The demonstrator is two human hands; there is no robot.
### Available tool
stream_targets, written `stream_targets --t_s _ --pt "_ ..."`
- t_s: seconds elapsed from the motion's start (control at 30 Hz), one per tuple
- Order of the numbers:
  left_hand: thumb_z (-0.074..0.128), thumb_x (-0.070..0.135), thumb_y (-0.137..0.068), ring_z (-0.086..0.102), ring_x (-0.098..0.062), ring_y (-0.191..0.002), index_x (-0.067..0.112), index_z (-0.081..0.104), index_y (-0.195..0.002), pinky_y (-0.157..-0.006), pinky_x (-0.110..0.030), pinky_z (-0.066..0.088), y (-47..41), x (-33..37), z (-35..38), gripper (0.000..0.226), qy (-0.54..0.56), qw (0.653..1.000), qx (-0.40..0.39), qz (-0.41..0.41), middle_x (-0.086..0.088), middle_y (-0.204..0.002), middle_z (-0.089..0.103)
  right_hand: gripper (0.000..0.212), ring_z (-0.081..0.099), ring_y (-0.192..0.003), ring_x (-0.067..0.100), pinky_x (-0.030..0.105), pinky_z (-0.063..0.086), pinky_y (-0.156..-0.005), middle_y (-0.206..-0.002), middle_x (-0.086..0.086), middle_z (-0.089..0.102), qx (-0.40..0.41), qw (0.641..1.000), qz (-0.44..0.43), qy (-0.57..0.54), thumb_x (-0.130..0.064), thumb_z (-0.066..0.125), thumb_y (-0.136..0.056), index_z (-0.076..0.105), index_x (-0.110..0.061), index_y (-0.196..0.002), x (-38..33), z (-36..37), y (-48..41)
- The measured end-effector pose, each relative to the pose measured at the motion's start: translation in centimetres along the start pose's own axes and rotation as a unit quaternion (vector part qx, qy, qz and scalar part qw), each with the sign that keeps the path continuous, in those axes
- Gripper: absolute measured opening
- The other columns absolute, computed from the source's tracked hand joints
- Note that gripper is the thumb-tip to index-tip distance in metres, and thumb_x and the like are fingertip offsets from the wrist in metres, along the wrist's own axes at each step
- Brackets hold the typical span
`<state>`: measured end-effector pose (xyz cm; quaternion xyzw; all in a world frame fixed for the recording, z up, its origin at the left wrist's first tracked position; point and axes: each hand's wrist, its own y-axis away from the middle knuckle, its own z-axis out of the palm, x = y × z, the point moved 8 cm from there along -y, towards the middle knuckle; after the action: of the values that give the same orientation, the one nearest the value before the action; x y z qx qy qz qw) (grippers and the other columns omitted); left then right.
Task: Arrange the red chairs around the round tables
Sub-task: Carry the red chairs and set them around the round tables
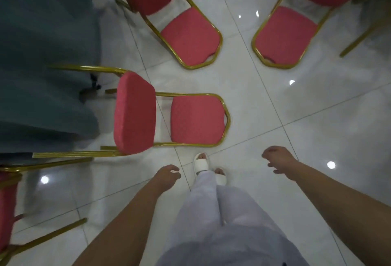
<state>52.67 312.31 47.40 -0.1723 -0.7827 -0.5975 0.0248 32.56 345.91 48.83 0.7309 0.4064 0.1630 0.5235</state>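
My left hand [167, 176] and right hand [277, 160] hang over the tiled floor [317, 117], fingers loosely curled, holding nothing. Just ahead of my left hand, the nearest red chair [135, 113] faces the cloth-covered table [42, 54], its back toward me. A second chair [190, 37] and a third chair [283, 35] stand beyond it, apart from each other.

Red cloth, gilt metal, polished tile.
The centre chair [196, 119], 12 o'clock chair [190, 37] and 1 o'clock chair [285, 35] have nubbly, matt red cloth pads on smooth, shiny gold-coloured metal tube frames. The floor [317, 117] is glossy white tile showing bright light spots. At 9 o'clock hangs a matt grey-green tablecloth [42, 54]. At 6 o'clock are pale matt cloth trousers [222, 223] and a smooth white sandal [201, 163].
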Motion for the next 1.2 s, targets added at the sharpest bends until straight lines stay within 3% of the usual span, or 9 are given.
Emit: stream_targets --t_s 0.1,0.33,0.43,0.5,0.6,0.77,0.87,1.0,1.2 --pt "0.066 0.014 -0.09 0.061 -0.032 -0.108 0.008 0.066 -0.12 -0.087 -0.034 0.049 -4.3 0.9 2.5 0.03 0.033 0.998 -0.04 -0.025 -0.018 -0.123 0.063 0.008 0.065 -0.096 0.033 0.035 0.048 -0.071 -0.101 0.013 0.066 0.0 1.0 -0.003 0.01 -0.019 0.063 -0.093 0.065 -0.014 -0.098 -0.5 0.4 -2.8" --pt "0.056 0.011 -0.091 0.057 -0.024 -0.083 0.011 0.067 -0.103 -0.072 -0.032 0.045 -19.9 -1.2 6.4 0.016 0.151 0.979 -0.028 -0.136 -0.011 -0.096 0.063 0.003 0.063 -0.086 0.028 0.036 0.048 -0.071 -0.103 0.014 0.066 -0.047 0.998 0.029 0.032 -0.015 0.063 -0.092 0.066 -0.014 -0.092 -0.1 8.1 -17.8" --pt "0.054 0.008 -0.091 0.055 -0.024 -0.081 0.015 0.062 -0.085 -0.072 -0.033 0.045 -27.8 -2.8 8.8 0.012 0.195 0.967 -0.011 -0.162 -0.012 -0.092 0.06 0.025 0.058 -0.089 0.03 0.034 0.045 -0.069 -0.103 0.014 0.06 -0.084 0.987 0.018 0.134 -0.021 0.062 -0.092 0.063 -0.005 -0.112 0.0 13.2 -26.7" --pt "0.056 0.013 -0.094 0.054 -0.024 -0.088 0.011 0.064 -0.099 -0.076 -0.033 0.044 -33.2 -4.1 10.8 0.01 0.238 0.956 -0.001 -0.17 -0.012 -0.1 0.059 0.039 0.056 -0.092 0.029 0.034 0.047 -0.072 -0.105 0.01 0.055 -0.076 0.986 0.005 0.149 -0.026 0.062 -0.093 0.057 -0.003 -0.124 -1.2 15.7 -32.2" --pt "0.061 0.032 -0.095 0.054 -0.024 -0.1 0.013 0.057 -0.122 -0.084 -0.035 0.048 -39.7 -6.4 13.5 0.033 0.344 0.915 0.029 -0.209 -0.009 -0.112 0.056 0.05 0.057 -0.108 0.032 0.046 0.054 -0.085 -0.109 0.009 0.055 -0.066 0.995 0.061 0.04 -0.039 0.064 -0.092 0.052 -0.008 -0.129 -1.2 18.7 -39.4" --pt "0.063 0.065 -0.083 0.048 -0.029 -0.122 0.021 0.046 -0.139 -0.105 -0.048 0.042 -48.0 -9.0 17.5 0.073 0.552 0.794 0.057 -0.246 -0.005 -0.133 0.048 0.069 0.05 -0.118 0.034 0.054 0.048 -0.099 -0.131 0.011 0.047 -0.078 0.973 0.181 -0.119 -0.051 0.066 -0.088 0.045 -0.013 -0.141 2.2 23.1 -47.3" --pt "0.049 0.072 -0.087 0.047 -0.03 -0.124 0.019 0.036 -0.148 -0.109 -0.05 0.036 -52.1 -9.8 19.0 0.083 0.64 0.729 0.056 -0.235 -0.01 -0.142 0.045 0.08 0.044 -0.131 0.038 0.057 0.042 -0.105 -0.149 0.012 0.037 -0.089 0.953 0.216 -0.194 -0.059 0.06 -0.088 0.033 -0.018 -0.151 3.9 25.0 -51.2" --pt "0.038 0.074 -0.09 0.05 -0.031 -0.128 0.018 0.035 -0.15 -0.11 -0.054 0.038 -55.7 -9.3 19.4 0.083 0.72 0.671 0.041 -0.175 -0.013 -0.146 0.046 0.095 0.044 -0.131 0.038 0.06 0.035 -0.108 -0.145 0.013 0.045 -0.139 0.929 0.228 -0.258 -0.074 0.06 -0.077 0.036 -0.015 -0.148 4.0 27.5 -55.1" --pt "0.034 0.064 -0.097 0.061 -0.033 -0.102 0.014 0.037 -0.147 -0.08 -0.052 0.058 -53.2 -8.1 19.6 0.071 0.713 0.676 0.101 -0.159 -0.017 -0.136 0.052 0.077 0.068 -0.106 0.033 0.053 0.056 -0.085 -0.119 0.009 0.069 -0.17 0.881 0.159 -0.412 -0.072 0.068 -0.073 0.059 -0.02 -0.13 2.8 26.2 -55.2"
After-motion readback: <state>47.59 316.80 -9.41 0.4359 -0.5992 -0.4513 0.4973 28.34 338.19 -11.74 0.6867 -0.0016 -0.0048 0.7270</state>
